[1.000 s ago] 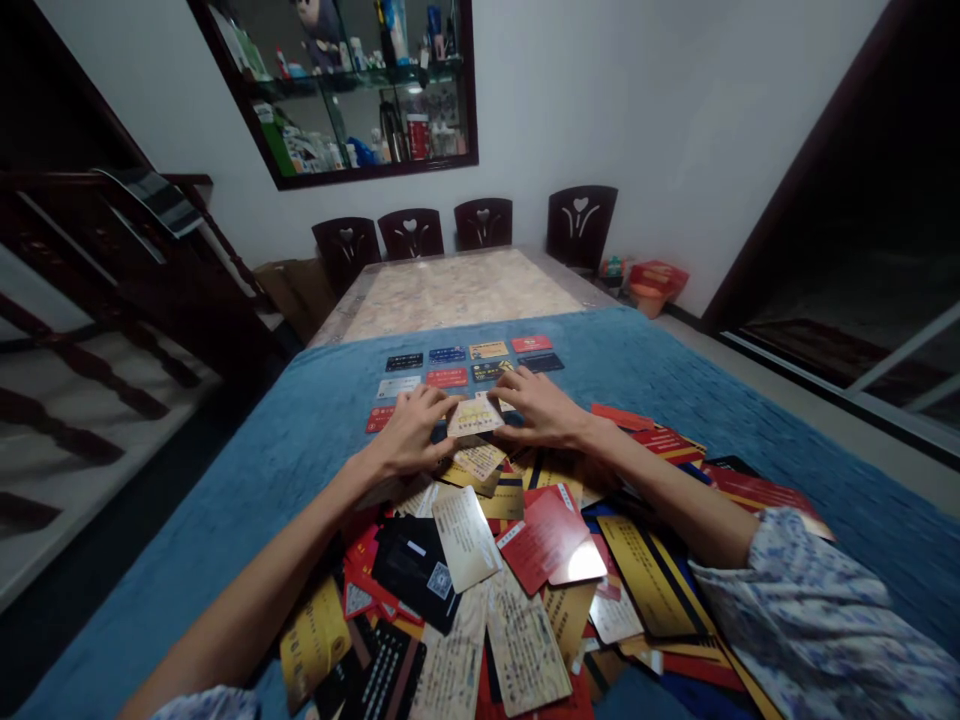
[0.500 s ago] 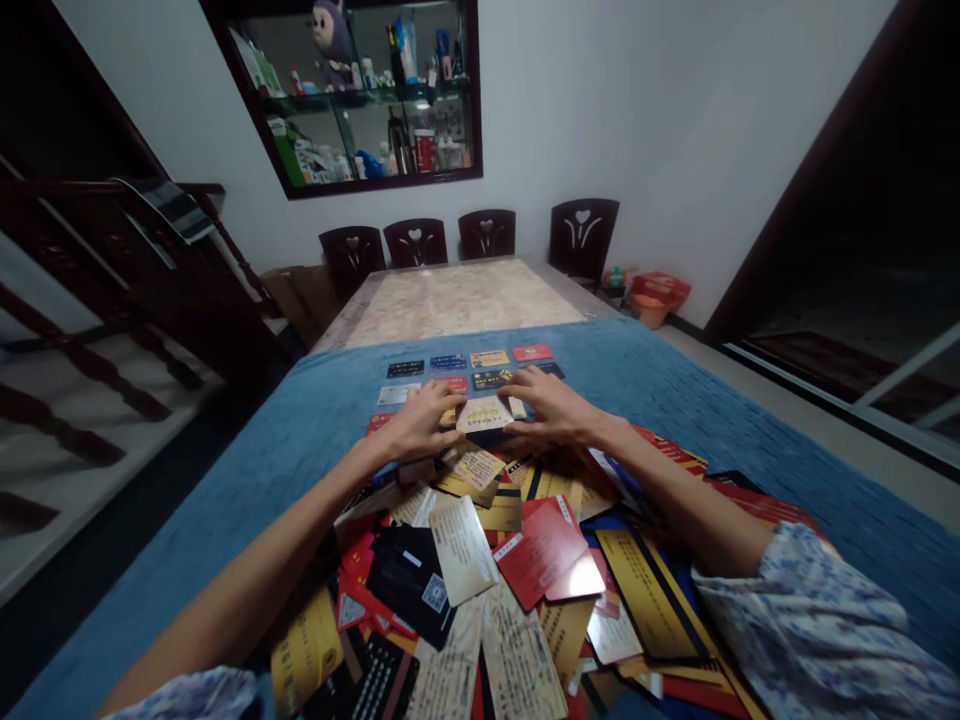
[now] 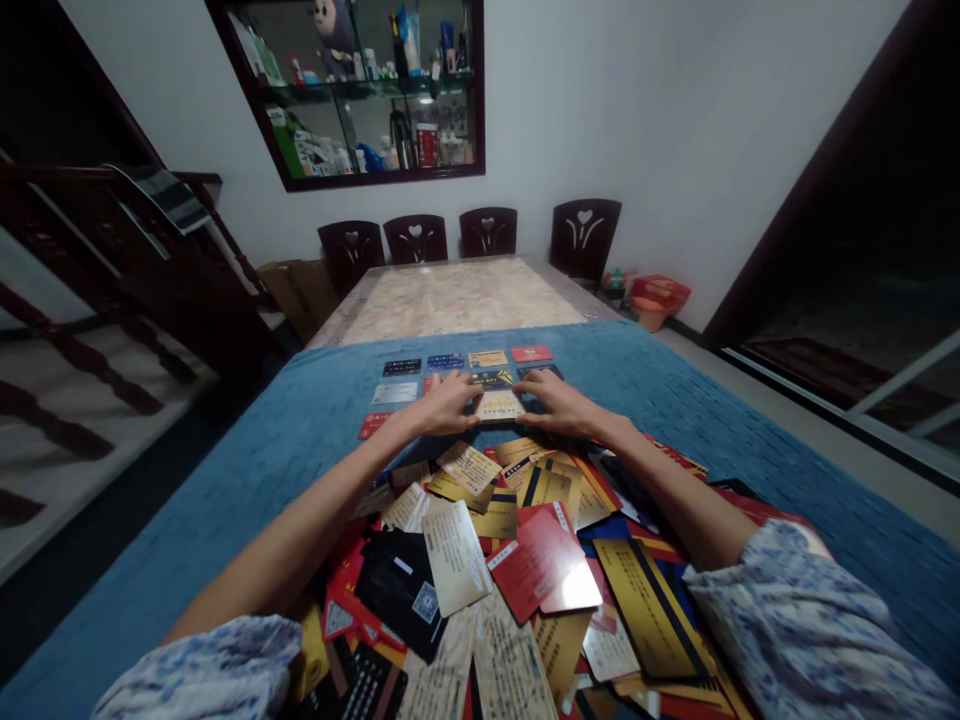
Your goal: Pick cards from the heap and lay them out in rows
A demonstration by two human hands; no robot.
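A pale cream card (image 3: 500,405) with yellowish print is held by its sides between my two hands, low over the blue cloth. My left hand (image 3: 448,403) pinches its left edge with thumb and fingers. At the right edge, my right hand (image 3: 557,403) grips it the same way. Just beyond lies a black and gold card (image 3: 493,379); a dark card (image 3: 540,371) is partly covered by my right fingers. A reddish card is mostly hidden behind my left fingers. Laid-out cards include a white card (image 3: 395,393) and a red card (image 3: 373,425).
A large heap of mixed cards (image 3: 457,555) spreads between my forearms. A back row holds a black card (image 3: 403,367), a blue card (image 3: 445,362), a tan card (image 3: 487,358) and a red card (image 3: 532,354). The blue cloth (image 3: 300,400) covers the table's near part; chairs (image 3: 487,232) stand behind.
Both hands have moved slightly away from me and to the right with the cream card. It has come down from a tilt to lie flatter, close in front of the black and gold card.
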